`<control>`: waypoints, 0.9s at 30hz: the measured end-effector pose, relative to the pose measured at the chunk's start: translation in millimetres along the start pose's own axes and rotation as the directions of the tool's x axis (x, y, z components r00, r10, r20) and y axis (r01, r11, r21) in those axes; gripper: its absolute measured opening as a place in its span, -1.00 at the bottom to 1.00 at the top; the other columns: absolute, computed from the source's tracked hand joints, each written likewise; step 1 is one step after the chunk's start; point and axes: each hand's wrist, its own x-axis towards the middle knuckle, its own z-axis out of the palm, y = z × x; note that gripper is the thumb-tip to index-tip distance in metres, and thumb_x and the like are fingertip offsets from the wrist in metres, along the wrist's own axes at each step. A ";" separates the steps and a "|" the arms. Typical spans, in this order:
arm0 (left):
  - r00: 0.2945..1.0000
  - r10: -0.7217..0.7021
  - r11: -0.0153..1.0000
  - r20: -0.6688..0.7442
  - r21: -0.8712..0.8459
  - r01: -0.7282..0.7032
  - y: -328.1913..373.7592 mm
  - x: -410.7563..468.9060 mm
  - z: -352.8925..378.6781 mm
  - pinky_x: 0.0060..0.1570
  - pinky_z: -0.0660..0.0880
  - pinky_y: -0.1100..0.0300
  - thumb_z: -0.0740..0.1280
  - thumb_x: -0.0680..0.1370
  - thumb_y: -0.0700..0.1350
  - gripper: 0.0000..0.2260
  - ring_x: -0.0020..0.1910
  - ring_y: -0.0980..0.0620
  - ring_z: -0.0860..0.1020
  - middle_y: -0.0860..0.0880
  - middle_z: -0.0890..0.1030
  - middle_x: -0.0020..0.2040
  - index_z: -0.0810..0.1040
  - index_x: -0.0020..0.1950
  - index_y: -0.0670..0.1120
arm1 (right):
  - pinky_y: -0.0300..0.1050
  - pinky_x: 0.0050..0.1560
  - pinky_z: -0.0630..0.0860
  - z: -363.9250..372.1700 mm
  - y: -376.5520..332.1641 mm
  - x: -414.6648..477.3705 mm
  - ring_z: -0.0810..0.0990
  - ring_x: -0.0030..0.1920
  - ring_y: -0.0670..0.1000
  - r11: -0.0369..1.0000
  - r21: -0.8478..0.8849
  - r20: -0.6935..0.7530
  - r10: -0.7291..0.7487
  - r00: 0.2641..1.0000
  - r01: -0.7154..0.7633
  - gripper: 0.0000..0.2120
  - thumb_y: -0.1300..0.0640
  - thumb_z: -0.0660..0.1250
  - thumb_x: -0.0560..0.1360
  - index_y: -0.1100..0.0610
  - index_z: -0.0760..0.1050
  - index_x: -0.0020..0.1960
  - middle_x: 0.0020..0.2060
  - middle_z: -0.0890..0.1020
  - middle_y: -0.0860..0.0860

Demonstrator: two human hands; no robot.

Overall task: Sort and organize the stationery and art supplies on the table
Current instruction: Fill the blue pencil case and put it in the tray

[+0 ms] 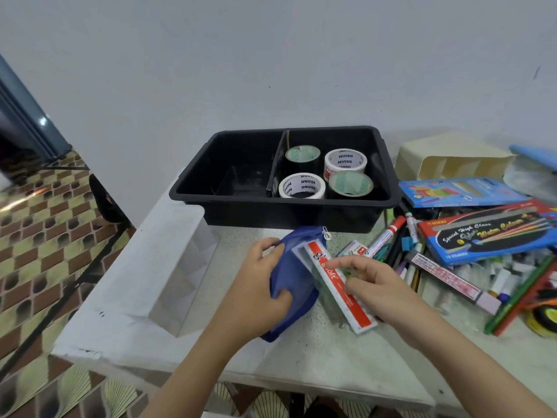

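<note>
Left hand (265,285): is gripping the blue pouch (297,276), fingers curling over its far edge and thumb pressing into the cloth nearer the person

Right hand (373,285): is pinching the ruler pack (360,315) between thumb and fingers, with the index finger stretching along the red label

Pouch: is lying on the bench (316,351) just in front of the black tray (271,215), zip pull hanging at its far corner

Ruler pack: is slanting from the right hand up to the mouth of the pouch and overlapping the cloth there; I cannot tell whether its far end is inside

Black tray: is sitting at the back of the bench, with a divider splitting it in two

Tape rolls (302,186): four are standing in the right half of the tray, two white printed ones and two pale green ones

White organiser (180,267): is lying on the left side of the bench, beside the pouch

Cream organiser (452,161): is lying on its side to the right of the tray

Paint box (488,236): is resting on the heap at the right, near a second blue box (458,191) behind it

Markers (388,236): are lying loose between the pouch and the paint box, mixed with pens

Pencils (518,297): green and red ones are slanting across the right edge of the heap
</note>
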 end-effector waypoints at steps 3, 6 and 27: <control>1.000 0.016 0.998 0.020 -0.061 -0.015 2.8 -4.2 5.1 -0.01 0.36 0.57 0.33 0.48 -0.23 -0.42 0.20 0.59 0.15 0.30 0.18 0.30 0.24 0.47 0.00 | -0.30 -0.34 0.51 13.8 1.8 7.9 0.64 -0.30 -0.11 0.993 0.109 -0.078 -0.031 0.996 0.039 -0.69 0.35 0.23 0.54 0.04 0.50 0.19 -0.09 0.66 0.04; 0.999 0.034 0.990 0.036 -0.141 -0.029 3.4 -4.5 7.5 0.10 0.38 0.52 0.32 0.51 -0.25 -0.44 0.29 0.49 0.16 0.37 0.17 0.29 0.25 0.47 0.02 | -0.22 -0.17 0.60 30.8 1.1 16.4 0.66 -0.14 -0.06 0.985 0.157 -0.084 -0.057 0.995 0.070 -0.67 0.34 0.25 0.54 0.06 0.45 0.23 -0.02 0.66 0.08; 0.925 0.364 0.861 -0.106 0.417 -0.291 -30.4 11.5 -3.1 0.02 0.43 0.20 0.17 0.47 -0.12 -0.70 0.00 0.04 0.55 -0.02 0.65 0.06 0.65 0.04 -0.12 | -0.26 -0.21 0.42 11.2 14.6 17.8 0.49 -0.23 -0.20 0.703 -0.645 -0.043 -0.426 0.904 0.300 -0.82 0.08 0.27 0.51 -0.05 0.60 0.06 -0.27 0.55 -0.17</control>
